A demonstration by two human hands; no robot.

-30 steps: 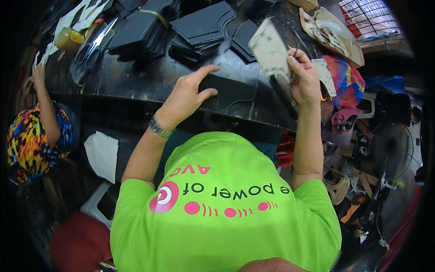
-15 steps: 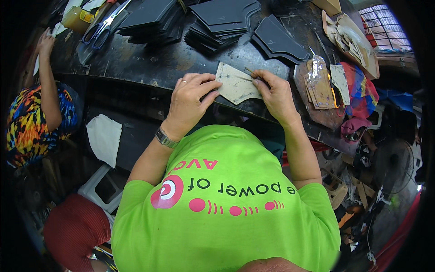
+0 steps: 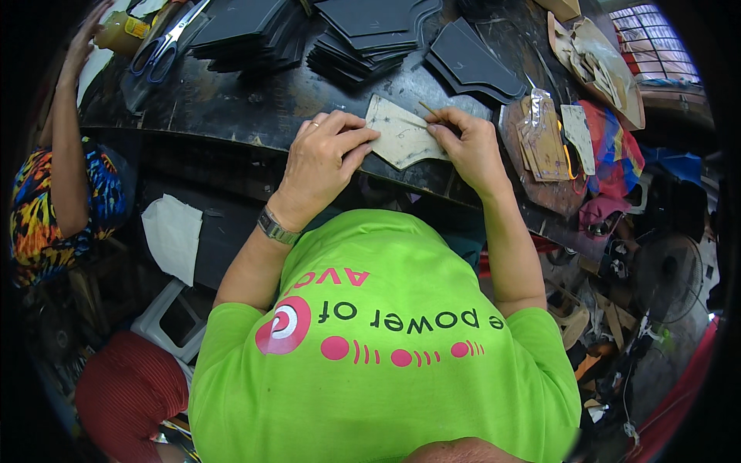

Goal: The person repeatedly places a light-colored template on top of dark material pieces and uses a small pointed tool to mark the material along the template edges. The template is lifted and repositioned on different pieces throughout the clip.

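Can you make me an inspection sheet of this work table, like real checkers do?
Surface: dark, scuffed tabletop with stacks of flat, dark-grey pieces along the far side.
Job's things: pale, flat, dark-smudged piece; thin, brownish stick.
Clutter: metal scissors with dark-blue handles at far left.
Hands: left hand at the pale piece's left edge; right hand pinches the stick by its right end.
Cables: thin, pale cord at lower right; ends unclear.
Surroundings: dark, round, caged fan at right; co-worker in multicoloured top at left.
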